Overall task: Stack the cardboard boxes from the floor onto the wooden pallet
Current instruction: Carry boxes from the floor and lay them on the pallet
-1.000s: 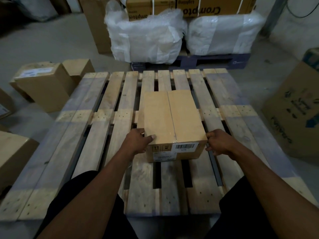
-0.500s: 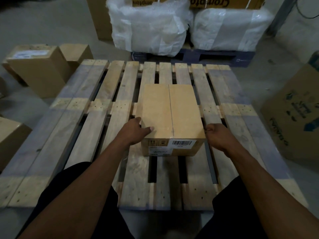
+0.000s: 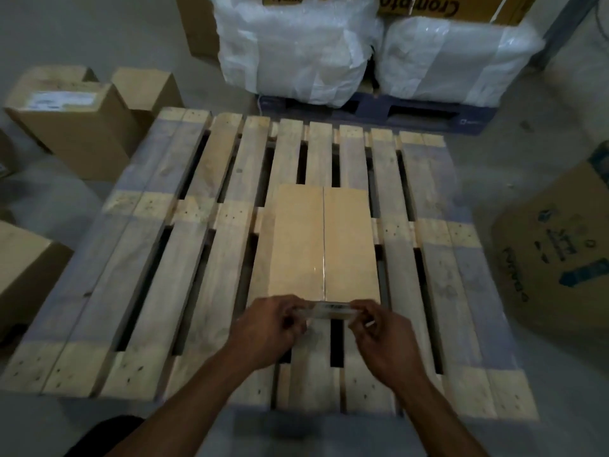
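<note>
Both hands moved from the box's (image 3: 321,242) sides to its 6 o'clock face; left hand (image 3: 268,331) and right hand (image 3: 384,334) have fingers curled against it on the pallet (image 3: 184,245).

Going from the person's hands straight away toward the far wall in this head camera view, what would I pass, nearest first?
The two hands, left hand and right hand, at the near end of the cardboard box → bare slats of the wooden pallet → dark blue pallet → white wrapped bundles.
</note>
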`<state>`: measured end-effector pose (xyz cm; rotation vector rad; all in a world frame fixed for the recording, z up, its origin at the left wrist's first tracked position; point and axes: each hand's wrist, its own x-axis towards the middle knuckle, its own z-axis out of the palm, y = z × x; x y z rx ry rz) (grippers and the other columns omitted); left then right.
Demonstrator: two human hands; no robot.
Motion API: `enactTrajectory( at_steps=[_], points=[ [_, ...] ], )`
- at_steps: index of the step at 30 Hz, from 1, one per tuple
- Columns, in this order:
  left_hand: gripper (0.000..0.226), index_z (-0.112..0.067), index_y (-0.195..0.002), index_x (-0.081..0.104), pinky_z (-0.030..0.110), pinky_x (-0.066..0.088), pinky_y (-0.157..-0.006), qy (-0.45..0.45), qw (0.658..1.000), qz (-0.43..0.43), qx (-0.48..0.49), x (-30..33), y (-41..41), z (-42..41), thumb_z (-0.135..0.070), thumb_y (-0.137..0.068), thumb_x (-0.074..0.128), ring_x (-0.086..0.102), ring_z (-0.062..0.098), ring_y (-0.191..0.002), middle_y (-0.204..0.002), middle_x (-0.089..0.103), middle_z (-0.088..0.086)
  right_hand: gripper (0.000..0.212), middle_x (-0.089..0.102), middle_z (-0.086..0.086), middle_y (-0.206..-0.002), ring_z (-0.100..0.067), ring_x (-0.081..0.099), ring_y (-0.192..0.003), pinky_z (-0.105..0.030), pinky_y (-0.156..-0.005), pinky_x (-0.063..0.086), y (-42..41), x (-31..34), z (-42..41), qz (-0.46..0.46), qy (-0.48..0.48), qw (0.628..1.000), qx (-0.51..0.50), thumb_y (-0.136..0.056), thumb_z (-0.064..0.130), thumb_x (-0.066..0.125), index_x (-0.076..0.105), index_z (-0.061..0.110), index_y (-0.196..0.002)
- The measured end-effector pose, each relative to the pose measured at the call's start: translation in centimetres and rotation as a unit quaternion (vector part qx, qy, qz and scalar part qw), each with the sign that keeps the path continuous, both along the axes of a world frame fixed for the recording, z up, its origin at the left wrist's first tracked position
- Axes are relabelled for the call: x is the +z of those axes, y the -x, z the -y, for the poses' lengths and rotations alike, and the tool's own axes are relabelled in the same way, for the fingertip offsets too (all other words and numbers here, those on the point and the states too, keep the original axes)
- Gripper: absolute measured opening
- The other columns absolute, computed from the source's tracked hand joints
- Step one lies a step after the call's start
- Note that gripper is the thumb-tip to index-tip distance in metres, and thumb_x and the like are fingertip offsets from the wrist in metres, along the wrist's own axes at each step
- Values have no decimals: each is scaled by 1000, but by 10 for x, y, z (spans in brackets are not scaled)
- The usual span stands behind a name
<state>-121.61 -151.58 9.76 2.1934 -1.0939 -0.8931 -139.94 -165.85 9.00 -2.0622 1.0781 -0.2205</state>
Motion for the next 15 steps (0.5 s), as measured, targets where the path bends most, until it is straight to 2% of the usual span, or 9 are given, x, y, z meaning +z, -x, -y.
enactTrajectory(
  at_steps=[2,4,6,7,8,10,12,15],
  points=[
    [18,-31,-109,75,25,58,-77,-31,996,-54,62,4,15,-23,-32,-92,69,70,7,-80,-102,77,-6,25,75,11,-84,-2,68,-67,-33,-68,61,10,6,-27,-43,-50,998,-7,-95,18,65,67,42,-104],
    [15,-28,-106,77,30,60,-84,-63,981,-121,135,25,34,-57,-28,-92,70,73,13,-89,-104,77,-4,33,77,10,-89,-5,72,-78,-31,-79,61,19,38,-62,-75,-110,991,-13,-92,16,68,64,50,-93],
    [16,-29,-108,75,22,57,-82,-103,965,-176,166,55,56,-95,-31,-92,74,71,4,-85,-99,75,-9,32,77,12,-86,1,71,-78,-20,-79,58,27,79,-94,-107,-157,982,15,-90,21,69,64,52,-85],
    [11,-33,-103,72,18,57,-80,-117,956,-200,179,81,63,-113,-31,-93,75,68,-1,-81,-97,73,-11,28,77,12,-86,-1,72,-78,-20,-78,58,27,104,-108,-114,-176,977,25,-90,23,67,65,50,-85],
    [10,-34,-100,70,19,57,-81,-121,948,-222,193,111,70,-135,-30,-93,76,67,-1,-79,-97,73,-10,24,77,9,-86,-5,73,-78,-27,-79,60,29,133,-125,-113,-200,973,26,-88,23,63,67,47,-86],
    [16,-31,-105,70,22,55,-87,-140,934,-235,231,173,80,-180,-32,-91,78,69,8,-91,-105,72,-6,22,78,3,-85,-17,75,-80,-45,-83,61,37,190,-153,-114,-249,962,5,-79,22,56,72,37,-84],
    [22,-29,-106,71,26,55,-87,-152,916,-248,275,227,84,-224,-37,-87,81,70,16,-98,-106,72,-4,21,77,-5,-83,-27,74,-80,-55,-82,60,39,242,-179,-123,-270,955,6,-77,21,54,73,28,-82],
    [13,-31,-92,71,34,59,-75,-165,891,-263,332,295,77,-285,-30,-87,83,71,22,-74,-94,77,8,28,74,-11,-78,-32,71,-73,-60,-79,59,20,322,-213,-153,-293,941,78,-92,1,53,71,20,-81]
  ],
)
